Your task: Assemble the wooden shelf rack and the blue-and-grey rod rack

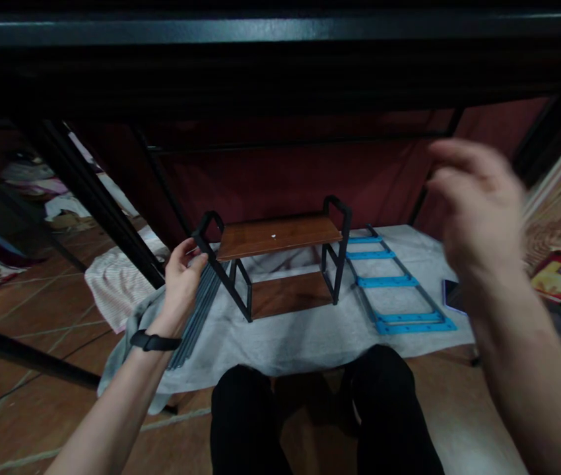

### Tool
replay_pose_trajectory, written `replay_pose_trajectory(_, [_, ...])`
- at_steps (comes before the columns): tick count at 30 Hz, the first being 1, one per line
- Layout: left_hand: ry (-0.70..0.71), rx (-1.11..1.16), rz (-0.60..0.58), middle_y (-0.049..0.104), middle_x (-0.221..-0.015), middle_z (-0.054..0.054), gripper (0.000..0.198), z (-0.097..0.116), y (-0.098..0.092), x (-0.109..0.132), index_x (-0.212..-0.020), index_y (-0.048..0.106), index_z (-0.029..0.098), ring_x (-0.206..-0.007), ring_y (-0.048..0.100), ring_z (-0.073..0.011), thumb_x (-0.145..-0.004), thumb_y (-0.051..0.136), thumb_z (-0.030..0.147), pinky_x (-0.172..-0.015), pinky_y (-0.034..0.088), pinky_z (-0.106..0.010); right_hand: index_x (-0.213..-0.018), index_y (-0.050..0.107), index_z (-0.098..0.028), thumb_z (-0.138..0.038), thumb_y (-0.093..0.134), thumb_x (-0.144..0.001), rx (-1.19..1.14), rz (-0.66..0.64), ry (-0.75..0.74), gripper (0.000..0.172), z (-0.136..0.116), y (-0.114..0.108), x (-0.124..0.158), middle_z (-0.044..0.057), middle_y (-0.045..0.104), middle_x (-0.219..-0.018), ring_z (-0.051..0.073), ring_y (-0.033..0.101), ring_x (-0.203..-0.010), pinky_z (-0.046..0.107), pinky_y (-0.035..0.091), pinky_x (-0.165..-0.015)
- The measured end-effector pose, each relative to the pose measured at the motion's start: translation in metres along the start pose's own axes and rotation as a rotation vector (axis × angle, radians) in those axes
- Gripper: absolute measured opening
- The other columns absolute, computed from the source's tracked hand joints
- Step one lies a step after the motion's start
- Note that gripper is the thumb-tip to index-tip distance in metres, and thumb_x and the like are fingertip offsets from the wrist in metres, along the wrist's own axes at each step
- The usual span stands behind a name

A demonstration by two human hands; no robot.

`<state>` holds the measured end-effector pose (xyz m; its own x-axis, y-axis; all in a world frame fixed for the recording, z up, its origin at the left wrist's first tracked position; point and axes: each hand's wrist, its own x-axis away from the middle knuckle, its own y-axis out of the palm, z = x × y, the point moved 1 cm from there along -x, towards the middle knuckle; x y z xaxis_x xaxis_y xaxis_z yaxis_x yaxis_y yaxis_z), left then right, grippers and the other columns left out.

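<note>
A small rack [280, 254] with black metal end frames and two brown wooden shelves stands on a grey cloth [305, 330] on the floor. My left hand [181, 277], with a black band on the wrist, grips the rack's left end frame. My right hand [478, 204] is raised in the air to the right, blurred by motion, and it holds nothing that I can see. My knees in black trousers [320, 409] are at the bottom middle.
A blue ladder-shaped frame [394, 284] lies on the cloth right of the rack, with a dark phone [451, 293] beside it. Grey slats [198, 316] lie under my left wrist. A black metal beam [280, 39] crosses overhead, and black bars slant at left.
</note>
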<state>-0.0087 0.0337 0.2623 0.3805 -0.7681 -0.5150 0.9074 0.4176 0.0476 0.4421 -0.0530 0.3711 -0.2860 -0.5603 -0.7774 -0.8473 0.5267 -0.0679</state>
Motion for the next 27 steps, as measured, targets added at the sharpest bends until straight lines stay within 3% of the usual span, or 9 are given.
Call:
replay_pose_trajectory(2, [0.009, 0.015, 0.005, 0.065, -0.113, -0.005, 0.05, 0.003, 0.0, -0.003, -0.117, 0.063, 0.022, -0.104, 0.061, -0.0193, -0.068, 0.076, 0.024, -0.104, 0.045, -0.038, -0.115, 0.066, -0.024, -0.032, 0.066, -0.086, 0.007, 0.004, 0.056, 0.031, 0.023, 0.02, 0.001, 0.006, 0.065, -0.123, 0.022, 0.061, -0.113, 0.046, 0.045, -0.105])
replay_pose_trajectory(5, [0.006, 0.035, 0.004, 0.063, -0.115, -0.005, 0.056, 0.004, -0.004, -0.005, -0.12, 0.061, 0.023, -0.108, 0.06, -0.0204, -0.066, 0.078, 0.024, -0.108, 0.043, -0.041, -0.113, 0.066, -0.024, -0.039, 0.066, -0.079, 0.016, -0.027, 0.196, 0.037, 0.077, 0.045, 0.013, 0.008, 0.066, -0.122, 0.025, 0.062, -0.111, 0.048, 0.045, -0.104])
replay_pose_trajectory(8, [-0.023, 0.021, -0.026, 0.063, -0.117, -0.006, 0.06, 0.001, -0.008, -0.004, -0.122, 0.06, 0.024, -0.115, 0.058, -0.0221, -0.066, 0.08, 0.026, -0.111, 0.039, -0.044, -0.114, 0.065, -0.024, -0.047, 0.067, -0.075, -0.017, -0.094, 0.317, 0.045, 0.12, 0.056, 0.026, 0.009, 0.067, -0.121, 0.026, 0.061, -0.113, 0.048, 0.043, -0.106])
replay_pose_trajectory(10, [-0.048, -0.001, -0.068, 0.064, -0.116, -0.007, 0.061, 0.0, -0.007, -0.004, -0.123, 0.059, 0.024, -0.116, 0.058, -0.0231, -0.065, 0.081, 0.028, -0.112, 0.039, -0.045, -0.113, 0.065, -0.025, -0.051, 0.067, -0.075, -0.065, -0.119, 0.419, 0.046, 0.133, 0.058, 0.03, 0.008, 0.068, -0.119, 0.026, 0.061, -0.114, 0.047, 0.045, -0.104])
replay_pose_trajectory(15, [-0.09, -0.05, -0.256, 0.067, -0.11, -0.006, 0.061, -0.002, 0.007, -0.005, -0.113, 0.062, 0.024, -0.106, 0.065, -0.0242, -0.057, 0.086, 0.025, -0.103, 0.047, -0.043, -0.106, 0.065, -0.026, -0.054, 0.063, -0.077, -0.268, -0.111, 0.603, 0.041, 0.131, 0.074, 0.017, 0.005, 0.071, -0.108, 0.024, 0.064, -0.105, 0.038, 0.053, -0.089])
replay_pose_trajectory(18, [-0.134, 0.018, -0.254, 0.069, -0.101, -0.005, 0.059, -0.005, 0.015, -0.004, -0.106, 0.062, 0.023, -0.098, 0.068, -0.0243, -0.052, 0.086, 0.021, -0.096, 0.052, -0.042, -0.096, 0.065, -0.025, -0.055, 0.063, -0.077, -0.344, -0.111, 0.615, 0.035, 0.126, 0.089, 0.008, 0.004, 0.072, -0.1, 0.023, 0.066, -0.097, 0.034, 0.054, -0.08])
replay_pose_trajectory(21, [-0.15, 0.026, -0.256, 0.07, -0.096, -0.005, 0.054, -0.007, 0.02, -0.004, -0.105, 0.062, 0.021, -0.096, 0.069, -0.0243, -0.055, 0.083, 0.021, -0.093, 0.054, -0.041, -0.085, 0.063, -0.023, -0.063, 0.057, -0.08, -0.362, -0.106, 0.642, 0.04, 0.125, 0.1, 0.006, 0.006, 0.073, -0.091, 0.023, 0.067, -0.09, 0.033, 0.053, -0.076])
replay_pose_trajectory(27, [-0.094, -0.053, -0.236, 0.07, -0.095, -0.005, 0.047, -0.017, 0.017, -0.006, -0.104, 0.063, 0.019, -0.091, 0.069, -0.0235, -0.06, 0.08, 0.023, -0.09, 0.055, -0.041, -0.088, 0.067, -0.022, -0.077, 0.051, -0.079, -0.369, -0.097, 0.624, 0.058, 0.125, 0.107, 0.018, 0.006, 0.074, -0.089, 0.024, 0.068, -0.093, 0.033, 0.052, -0.084])
